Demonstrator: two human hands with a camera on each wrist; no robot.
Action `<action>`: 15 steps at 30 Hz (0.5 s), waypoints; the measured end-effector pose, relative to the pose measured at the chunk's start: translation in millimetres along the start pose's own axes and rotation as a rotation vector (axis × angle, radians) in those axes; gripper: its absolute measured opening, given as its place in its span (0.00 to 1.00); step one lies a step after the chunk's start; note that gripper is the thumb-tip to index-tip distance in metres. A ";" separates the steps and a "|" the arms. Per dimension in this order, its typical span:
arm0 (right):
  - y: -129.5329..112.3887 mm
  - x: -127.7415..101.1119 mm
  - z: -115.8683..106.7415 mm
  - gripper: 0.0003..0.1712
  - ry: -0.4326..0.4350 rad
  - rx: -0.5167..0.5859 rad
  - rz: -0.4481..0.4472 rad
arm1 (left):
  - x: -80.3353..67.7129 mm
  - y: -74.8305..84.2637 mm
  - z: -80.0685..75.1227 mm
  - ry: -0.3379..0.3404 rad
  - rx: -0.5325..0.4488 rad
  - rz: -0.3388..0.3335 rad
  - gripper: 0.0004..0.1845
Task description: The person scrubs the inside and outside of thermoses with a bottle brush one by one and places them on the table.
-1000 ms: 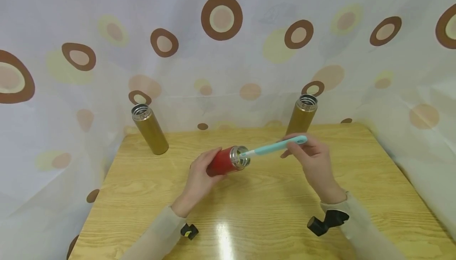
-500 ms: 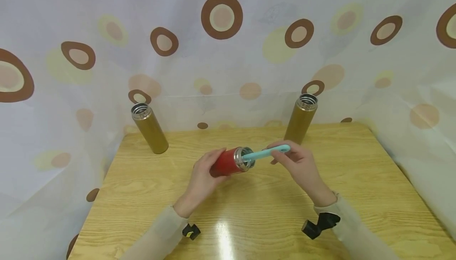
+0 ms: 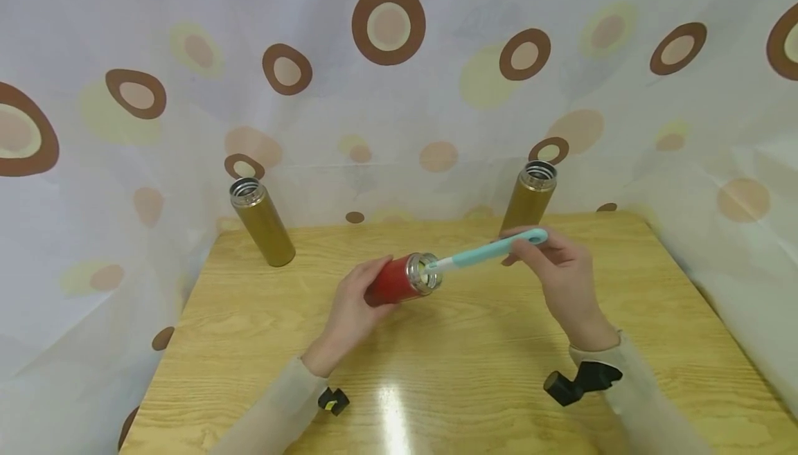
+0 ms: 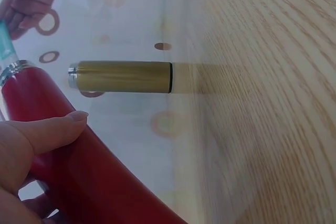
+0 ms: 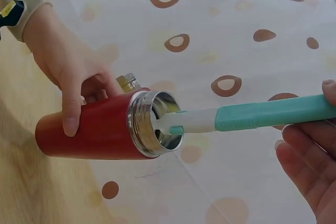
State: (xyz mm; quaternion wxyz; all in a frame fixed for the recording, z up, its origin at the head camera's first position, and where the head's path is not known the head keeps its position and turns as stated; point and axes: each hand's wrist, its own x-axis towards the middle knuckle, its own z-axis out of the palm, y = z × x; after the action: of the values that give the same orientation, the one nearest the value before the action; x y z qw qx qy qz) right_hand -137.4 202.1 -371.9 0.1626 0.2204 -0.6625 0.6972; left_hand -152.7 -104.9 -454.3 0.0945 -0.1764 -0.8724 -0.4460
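At the middle of the frame, above the wooden table point(image 3: 474, 365), the left hand point(image 3: 350, 309) wraps its fingers around the body of a red flask point(image 3: 394, 284) held tilted, mouth toward the right. The right hand point(image 3: 564, 276) pinches the far end of a teal brush point(image 3: 492, 251), its white tip just inside the steel mouth. The flask looks rigid and smooth, likely slippery, so gripping mid-body suits it; the brush seems light and stiff.

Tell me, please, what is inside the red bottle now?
The white front end of the teal brush goes into the open mouth of the red bottle. The right hand holds its handle, the left hand grips the bottle. Deeper inside is hidden.
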 end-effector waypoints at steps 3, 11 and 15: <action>1.7 0.7 0.0 0.10 -0.022 -0.009 0.004 | 0.8 0.9 -1.1 0.001 0.003 -0.008 0.43; 18.4 -4.4 9.6 0.10 -0.154 -0.041 0.079 | 1.1 6.4 0.7 -0.001 0.008 0.021 0.44; 22.5 -6.8 15.6 0.10 -0.211 -0.064 0.064 | -0.4 9.5 1.7 -0.006 0.006 0.034 0.44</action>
State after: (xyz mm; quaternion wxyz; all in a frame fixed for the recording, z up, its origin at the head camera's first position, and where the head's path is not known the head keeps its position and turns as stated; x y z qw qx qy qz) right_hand -141.8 185.5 -394.2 0.0766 0.2662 -0.7047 0.6532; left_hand -148.6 -98.4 -448.4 0.1002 -0.1924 -0.8707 -0.4414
